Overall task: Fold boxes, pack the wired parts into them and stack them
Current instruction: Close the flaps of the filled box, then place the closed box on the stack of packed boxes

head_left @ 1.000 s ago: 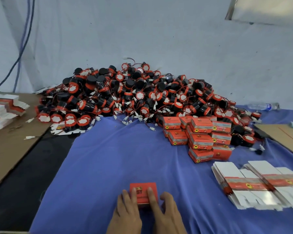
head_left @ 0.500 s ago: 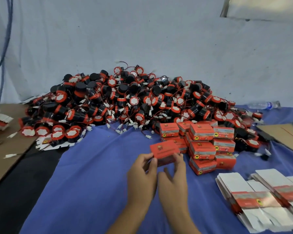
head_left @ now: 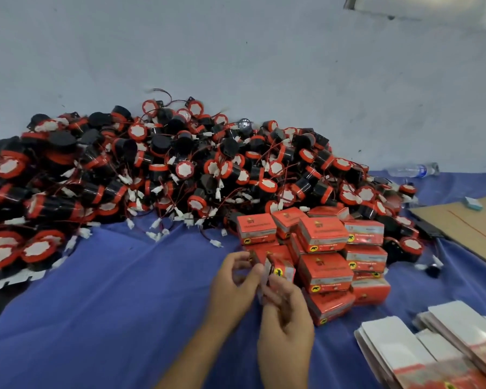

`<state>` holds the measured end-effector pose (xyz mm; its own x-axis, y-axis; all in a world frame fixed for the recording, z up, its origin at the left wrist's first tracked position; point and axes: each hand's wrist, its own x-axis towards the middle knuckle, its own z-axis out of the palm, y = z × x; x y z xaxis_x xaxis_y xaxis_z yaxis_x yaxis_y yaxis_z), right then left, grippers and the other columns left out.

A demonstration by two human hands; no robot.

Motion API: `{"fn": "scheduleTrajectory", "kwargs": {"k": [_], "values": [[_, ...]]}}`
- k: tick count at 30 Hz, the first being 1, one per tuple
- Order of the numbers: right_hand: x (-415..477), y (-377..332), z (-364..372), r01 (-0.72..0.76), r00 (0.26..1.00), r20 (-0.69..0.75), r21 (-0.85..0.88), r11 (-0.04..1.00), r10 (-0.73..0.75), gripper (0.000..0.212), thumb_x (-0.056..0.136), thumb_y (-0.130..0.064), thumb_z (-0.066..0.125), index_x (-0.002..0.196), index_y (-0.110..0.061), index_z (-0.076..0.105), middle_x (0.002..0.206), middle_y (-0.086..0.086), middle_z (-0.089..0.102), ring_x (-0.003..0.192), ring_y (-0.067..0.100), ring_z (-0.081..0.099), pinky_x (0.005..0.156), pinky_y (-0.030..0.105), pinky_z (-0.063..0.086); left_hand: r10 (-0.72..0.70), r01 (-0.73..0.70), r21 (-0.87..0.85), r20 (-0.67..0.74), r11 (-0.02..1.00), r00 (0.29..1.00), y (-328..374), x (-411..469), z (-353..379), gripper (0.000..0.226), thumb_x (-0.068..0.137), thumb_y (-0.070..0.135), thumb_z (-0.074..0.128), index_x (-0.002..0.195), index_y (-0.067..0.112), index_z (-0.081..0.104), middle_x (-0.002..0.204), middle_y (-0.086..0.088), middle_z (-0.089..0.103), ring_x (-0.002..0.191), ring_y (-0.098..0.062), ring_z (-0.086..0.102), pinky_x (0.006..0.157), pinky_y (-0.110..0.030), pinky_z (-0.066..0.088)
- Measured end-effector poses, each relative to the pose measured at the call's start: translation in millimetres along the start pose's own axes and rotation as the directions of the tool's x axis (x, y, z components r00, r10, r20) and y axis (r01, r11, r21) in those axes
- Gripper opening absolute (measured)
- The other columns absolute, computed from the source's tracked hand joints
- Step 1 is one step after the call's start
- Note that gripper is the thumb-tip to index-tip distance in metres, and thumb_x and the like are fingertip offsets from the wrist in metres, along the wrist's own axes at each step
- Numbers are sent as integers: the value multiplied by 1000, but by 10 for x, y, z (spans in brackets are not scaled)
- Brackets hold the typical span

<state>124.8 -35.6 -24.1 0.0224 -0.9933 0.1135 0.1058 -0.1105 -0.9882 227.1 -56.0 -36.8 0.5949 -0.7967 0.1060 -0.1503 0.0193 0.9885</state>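
Both hands are up over the blue cloth-covered tabletop (head_left: 110, 304), working one small red cardboard box (head_left: 282, 269) between them. The left hand (head_left: 232, 279) has its fingers curled in, thumb and fingertips at the box's left end, where a white flap (head_left: 265, 272) stands out untucked. The right hand (head_left: 286, 313) comes in from the near side, fingers wrapped round the box. There's blur right at the contact, so I cannot tell which finger is on the flap.

Now the relation that matters: the stack of closed red boxes (head_left: 328, 248) lies just beside the held box, to its right and a touch farther off. The right hand is clearly the nearer one to it, so once the flap is closed, a short carry right and away looks like the natural move. The held box is tilted, its yellow-badged face turned toward the camera, so its long axis is hard to read. The stacked boxes run roughly left to right, and I'd judge this one needs levelling and turning to match.

Behind it all, the heap of black-and-red round wired parts (head_left: 166, 169) spreads along the far side. The flat white-and-red box blanks (head_left: 443, 332) wait at near right.
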Motion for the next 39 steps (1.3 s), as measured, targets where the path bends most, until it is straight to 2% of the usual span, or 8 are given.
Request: {"fn": "scheduleTrajectory", "kwargs": {"k": [4, 10, 15, 18, 24, 28, 33, 39], "values": [[-58, 108, -196, -240, 966, -64, 127, 962, 250, 65, 89, 18, 54, 134, -29, 48, 90, 13, 68, 61, 21, 68, 51, 28, 56, 138, -155, 145, 119, 977, 983, 20, -56, 21, 32, 87, 43, 72, 117, 44, 62, 107, 22, 64, 103, 7, 59, 84, -7, 46], [-125, 171, -295, -488, 864, 133, -20, 873, 486, 69, 89, 13, 55, 143, -27, 40, 93, 17, 64, 72, 26, 64, 56, 34, 56, 157, -190, 321, 126, 928, 980, 32, -263, -202, 18, 96, 48, 60, 112, 42, 66, 112, 21, 61, 108, 13, 53, 88, -1, 38], [-255, 121, -283, -344, 888, 249, -197, 918, 387, 57, 83, 13, 53, 102, -35, 78, 75, -8, 65, 66, 10, 45, 60, 22, 43, -5, 49, 295, -147, 954, 989, -207, -608, -529, 27, 97, 30, 64, 123, 31, 64, 108, 11, 63, 100, 4, 59, 87, -10, 41], [-332, 85, -204, -290, 921, 208, -196, 937, 329, 63, 85, 12, 56, 132, -29, 62, 124, -6, 62, 100, 6, 61, 77, 14, 46, -54, 93, 135, -267, 986, 962, -194, -763, -485, 7, 95, 27, 66, 103, 27, 67, 96, 12, 73, 92, -4, 69, 80, -20, 52], [-41, -151, 35, -181, 970, 139, -128, 975, 198, 83, 90, 5, 51, 158, -33, 26, 141, -12, 52, 123, 5, 56, 102, 31, 49, 50, -51, -17, -68, 999, 996, 242, -423, -136, 36, 96, 8, 60, 122, 33, 66, 116, 20, 71, 109, 6, 65, 93, -16, 50], [372, -210, 249, -283, 950, 137, 6, 959, 279, 59, 96, -5, 49, 151, -27, 44, 133, -6, 65, 118, 9, 62, 104, 35, 50, -71, 75, -54, 64, 996, 995, 395, -20, 79, 36, 100, 10, 52, 133, 15, 64, 130, 1, 67, 120, -10, 63, 107, -36, 49], [449, -123, 277, -350, 924, 174, 28, 936, 341, 53, 97, -4, 47, 147, -22, 50, 130, -5, 67, 120, 10, 63, 106, 38, 50, -87, 91, -18, 143, 996, 986, 316, 167, 84, 44, 101, 7, 50, 143, 18, 54, 141, 4, 59, 131, -8, 53, 113, -33, 43], [56, -385, -190, -175, 974, 135, -51, 983, 180, 54, 94, 11, 47, 136, -20, 61, 129, -11, 67, 119, -1, 61, 106, 27, 48, 177, -167, 68, -175, 984, 969, 416, -400, 204, 27, 97, 11, 61, 115, 29, 68, 110, 16, 70, 102, 2, 66, 83, -10, 49]]}}
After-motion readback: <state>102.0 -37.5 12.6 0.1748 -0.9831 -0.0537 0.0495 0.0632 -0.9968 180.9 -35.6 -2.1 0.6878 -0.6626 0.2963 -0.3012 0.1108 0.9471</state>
